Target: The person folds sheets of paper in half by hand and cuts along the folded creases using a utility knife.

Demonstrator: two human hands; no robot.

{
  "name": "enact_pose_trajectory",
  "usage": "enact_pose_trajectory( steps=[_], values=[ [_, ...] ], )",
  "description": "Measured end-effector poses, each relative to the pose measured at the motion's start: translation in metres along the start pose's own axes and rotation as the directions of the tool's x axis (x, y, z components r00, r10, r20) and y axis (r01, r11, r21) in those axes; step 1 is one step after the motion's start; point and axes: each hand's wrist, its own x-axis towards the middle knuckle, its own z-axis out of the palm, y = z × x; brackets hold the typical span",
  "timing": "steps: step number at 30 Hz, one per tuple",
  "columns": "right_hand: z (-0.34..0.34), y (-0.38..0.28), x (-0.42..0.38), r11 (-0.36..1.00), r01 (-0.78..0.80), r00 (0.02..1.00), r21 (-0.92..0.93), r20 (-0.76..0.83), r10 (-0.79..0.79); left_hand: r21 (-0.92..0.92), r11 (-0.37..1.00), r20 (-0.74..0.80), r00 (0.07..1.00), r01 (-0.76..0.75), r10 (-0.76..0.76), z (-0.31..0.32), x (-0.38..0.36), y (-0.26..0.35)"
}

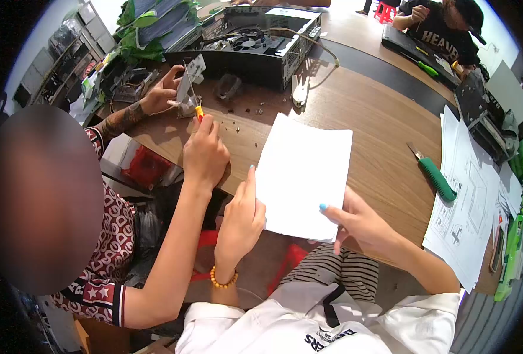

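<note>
A stack of white paper sheets [304, 177], blank on top, is between my two hands at the table's front edge. My right hand [362, 221] grips its lower right corner, thumb on top and fingers underneath. Along the left edge lies my left hand [242, 221], index finger straight up the side and the other fingers curled against the paper; a yellow bead bracelet [223, 277] circles that wrist. Close by on the left, another person's hand [206, 150] holds a red and yellow screwdriver [199, 112] against a pale metal part [192, 76] in their other hand.
An open black computer case [249, 56] stands at the back. A green-handled knife [435, 177] and printed drawing sheets [459, 218] lie right. A multi-tool [300, 91] and several screws sit beyond the paper. Another person [444, 32] works across the table.
</note>
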Motion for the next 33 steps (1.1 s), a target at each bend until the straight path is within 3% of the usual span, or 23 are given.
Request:
enact_pose_trajectory(
  steps=[2, 3, 5, 7, 11, 13, 14, 15, 17, 21, 23, 24, 26, 28, 29, 30, 31, 32, 33],
  values=[
    [0.000, 0.007, 0.007, 0.997, -0.071, 0.996, 0.036, 0.057, 0.069, 0.082, 0.981, 0.103, 0.977, 0.178, -0.186, -0.001, 0.003, 0.002],
    [0.000, 0.008, 0.013, 0.997, -0.064, 0.996, 0.035, 0.062, 0.062, 0.087, 0.981, 0.096, 0.978, 0.176, -0.184, 0.000, 0.005, 0.000],
    [-0.001, 0.006, 0.027, 0.991, -0.065, 0.989, 0.113, 0.140, 0.049, 0.278, 0.951, 0.029, 0.989, 0.133, -0.147, 0.000, 0.015, -0.006],
    [-0.004, 0.003, 0.038, 0.988, -0.066, 0.989, 0.141, 0.143, 0.046, 0.309, 0.942, 0.048, 0.987, 0.131, -0.153, -0.002, 0.027, -0.008],
    [-0.016, 0.002, 0.028, 0.993, -0.110, 0.994, 0.047, -0.024, 0.111, 0.422, 0.903, -0.014, 0.996, 0.085, -0.088, 0.002, 0.039, -0.019],
    [-0.032, -0.002, -0.006, 0.993, -0.104, 0.994, -0.051, 0.022, 0.105, 0.487, 0.872, -0.067, 0.998, 0.042, -0.011, 0.008, 0.034, -0.021],
    [-0.042, 0.000, -0.024, 0.979, -0.042, 0.998, -0.199, 0.039, 0.050, 0.509, 0.858, -0.065, 0.997, 0.066, -0.037, 0.009, 0.035, -0.022],
    [-0.050, -0.008, -0.046, 0.923, -0.085, 0.995, -0.375, 0.008, 0.095, 0.524, 0.848, -0.065, 0.996, 0.085, -0.060, 0.010, 0.035, -0.022],
    [-0.070, -0.003, -0.084, 0.701, 0.091, 0.992, -0.707, 0.002, -0.127, 0.591, 0.801, -0.107, 0.994, 0.093, -0.036, 0.016, 0.037, -0.033],
    [-0.103, -0.009, -0.177, 0.750, -0.034, 0.967, -0.661, -0.210, -0.141, 0.621, 0.778, -0.250, 0.964, 0.090, 0.088, 0.021, 0.035, -0.027],
    [-0.131, 0.006, -0.219, 0.743, -0.192, 0.827, -0.641, -0.514, -0.230, 0.615, 0.783, -0.281, 0.953, 0.087, 0.115, 0.014, 0.033, -0.009],
    [-0.141, 0.021, -0.235, 0.750, -0.202, 0.819, -0.629, -0.529, -0.223, 0.603, 0.795, -0.279, 0.952, 0.070, 0.128, 0.010, 0.033, 0.002],
    [-0.150, 0.057, -0.257, 0.312, -0.370, 0.643, -0.875, -0.484, -0.594, 0.581, 0.814, -0.251, 0.951, 0.000, 0.179, 0.012, 0.039, 0.026],
    [-0.142, 0.073, -0.268, 0.233, -0.431, 0.697, -0.872, -0.485, -0.528, 0.575, 0.808, -0.159, 0.952, -0.127, 0.263, 0.026, 0.051, 0.052],
    [-0.140, 0.080, -0.270, 0.147, -0.482, 0.737, -0.864, -0.490, -0.466, 0.531, 0.769, -0.072, 0.885, -0.357, 0.461, 0.037, 0.063, 0.056],
    [-0.137, 0.084, -0.271, 0.175, -0.456, 0.742, -0.872, -0.482, -0.467, 0.508, 0.755, -0.009, 0.874, -0.414, 0.486, 0.051, 0.068, 0.084],
    [-0.136, 0.087, -0.274, 0.177, -0.432, 0.757, -0.885, -0.462, -0.463, 0.392, 0.726, 0.110, 0.812, -0.566, 0.574, 0.058, 0.071, 0.120],
    [-0.136, 0.090, -0.277, 0.142, -0.449, 0.756, -0.882, -0.460, -0.466, 0.335, 0.715, 0.275, 0.789, -0.614, 0.549, 0.075, 0.081, 0.129],
    [-0.134, 0.093, -0.278, 0.110, -0.466, 0.755, -0.878, -0.459, -0.468, 0.295, 0.591, 0.398, 0.658, -0.751, 0.639, 0.092, 0.090, 0.140]
  ],
)
